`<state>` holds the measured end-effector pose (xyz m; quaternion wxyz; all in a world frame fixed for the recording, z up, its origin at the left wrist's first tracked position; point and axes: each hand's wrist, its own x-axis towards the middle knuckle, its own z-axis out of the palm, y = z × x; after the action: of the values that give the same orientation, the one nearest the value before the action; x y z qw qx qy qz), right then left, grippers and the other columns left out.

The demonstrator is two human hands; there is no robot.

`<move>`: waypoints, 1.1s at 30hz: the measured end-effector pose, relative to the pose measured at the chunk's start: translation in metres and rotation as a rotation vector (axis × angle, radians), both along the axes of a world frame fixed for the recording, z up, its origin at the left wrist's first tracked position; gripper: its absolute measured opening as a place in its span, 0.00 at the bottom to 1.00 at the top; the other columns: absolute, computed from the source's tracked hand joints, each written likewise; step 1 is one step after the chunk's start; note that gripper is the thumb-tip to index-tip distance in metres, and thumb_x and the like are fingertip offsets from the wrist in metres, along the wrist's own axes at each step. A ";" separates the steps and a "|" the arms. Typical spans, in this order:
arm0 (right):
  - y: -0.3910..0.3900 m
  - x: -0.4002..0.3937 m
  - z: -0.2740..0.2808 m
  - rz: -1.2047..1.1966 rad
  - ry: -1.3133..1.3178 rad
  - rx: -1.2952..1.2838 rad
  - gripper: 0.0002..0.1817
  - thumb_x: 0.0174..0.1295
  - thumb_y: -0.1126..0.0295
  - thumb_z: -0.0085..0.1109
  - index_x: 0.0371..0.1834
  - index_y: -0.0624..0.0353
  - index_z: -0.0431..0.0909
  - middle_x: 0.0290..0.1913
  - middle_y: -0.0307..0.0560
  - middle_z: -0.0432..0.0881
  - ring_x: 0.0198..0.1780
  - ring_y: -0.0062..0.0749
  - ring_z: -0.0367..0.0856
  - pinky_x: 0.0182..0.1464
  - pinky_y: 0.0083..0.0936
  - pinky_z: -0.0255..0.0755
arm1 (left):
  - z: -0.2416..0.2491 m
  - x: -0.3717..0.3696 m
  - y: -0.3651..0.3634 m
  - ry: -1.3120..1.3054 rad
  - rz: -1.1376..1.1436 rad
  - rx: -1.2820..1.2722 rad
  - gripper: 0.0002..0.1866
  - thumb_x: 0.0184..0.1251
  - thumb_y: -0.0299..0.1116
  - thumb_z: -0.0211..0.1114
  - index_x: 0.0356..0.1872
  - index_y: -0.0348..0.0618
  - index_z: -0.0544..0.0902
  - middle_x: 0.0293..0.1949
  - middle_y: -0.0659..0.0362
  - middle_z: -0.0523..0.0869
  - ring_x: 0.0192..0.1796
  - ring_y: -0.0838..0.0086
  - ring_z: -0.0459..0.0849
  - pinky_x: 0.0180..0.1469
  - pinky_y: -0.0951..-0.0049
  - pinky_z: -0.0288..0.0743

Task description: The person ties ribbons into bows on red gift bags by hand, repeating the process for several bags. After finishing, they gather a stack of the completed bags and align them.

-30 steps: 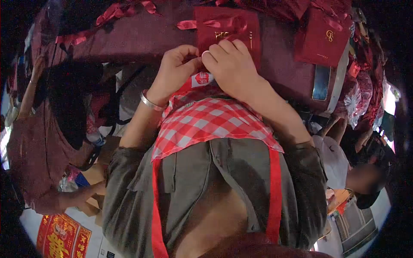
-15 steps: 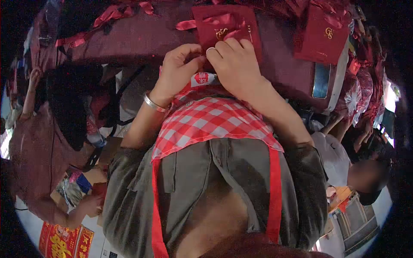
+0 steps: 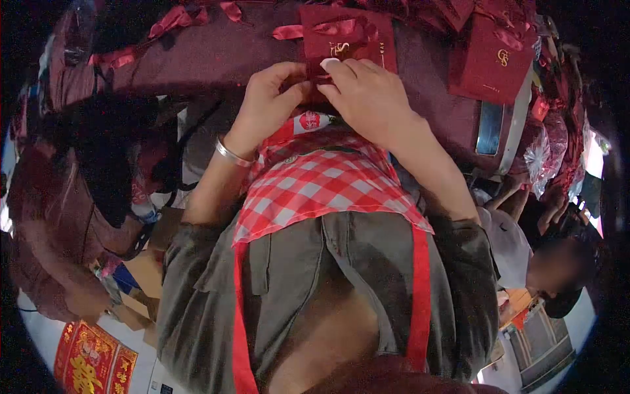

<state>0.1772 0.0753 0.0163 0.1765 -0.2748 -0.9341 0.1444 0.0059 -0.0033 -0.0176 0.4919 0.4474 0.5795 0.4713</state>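
Note:
In front of me lies a flat red gift bag [image 3: 321, 49] with gold lettering and a satin ribbon [image 3: 335, 27] across it. My left hand [image 3: 275, 95], with a silver bracelet [image 3: 233, 154] at the wrist, is curled at the bag's near left edge, thumb close to the index finger. My right hand [image 3: 371, 98] reaches over the bag's near part with bent fingers, and a white spot shows on the index finger. What the fingertips of both hands hold is hidden in the dark gap between them. Below them is my red-checked apron [image 3: 321, 187].
A second red gift bag [image 3: 492, 65] lies to the right, near a phone-like dark slab [image 3: 489, 128]. Loose red ribbons [image 3: 174, 23] lie at the far left of the cloth-covered table [image 3: 190, 59]. Co-workers [image 3: 56, 217] are at the left and right, with clear plastic bags [image 3: 539, 154] at the right.
My right hand has turned and shifted slightly right, its thumb now showing. The left hand stays nearly in place. At the left, the co-worker's arm has moved.

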 end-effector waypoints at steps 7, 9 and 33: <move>0.008 0.012 -0.008 0.085 -0.028 0.025 0.07 0.53 0.71 0.56 0.36 0.56 0.76 0.32 0.42 0.74 0.35 0.38 0.76 0.35 0.33 0.74 | 0.016 -0.001 0.001 -0.355 -0.053 -0.231 0.14 0.64 0.23 0.59 0.51 0.37 0.77 0.36 0.64 0.82 0.34 0.84 0.78 0.37 0.82 0.74; 0.008 0.010 -0.012 0.091 0.012 0.037 0.07 0.52 0.72 0.56 0.35 0.55 0.76 0.32 0.41 0.74 0.35 0.38 0.75 0.36 0.32 0.74 | 0.007 -0.008 0.001 -0.285 -0.093 -0.218 0.14 0.64 0.23 0.59 0.50 0.36 0.78 0.36 0.64 0.81 0.34 0.84 0.79 0.37 0.82 0.75; 0.016 0.020 -0.041 -0.094 0.009 0.208 0.23 0.47 0.55 0.67 0.49 0.44 0.78 0.43 0.35 0.75 0.46 0.34 0.72 0.43 0.36 0.64 | 0.026 -0.047 0.014 1.113 -0.268 0.187 0.04 0.56 0.32 0.62 0.30 0.44 0.81 0.33 0.57 0.80 0.36 0.57 0.81 0.38 0.62 0.76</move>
<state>0.1972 0.0912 -0.0243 0.2148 -0.2977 -0.9293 0.0393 -0.0407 0.0107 0.0086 0.1270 0.7388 0.6451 0.1481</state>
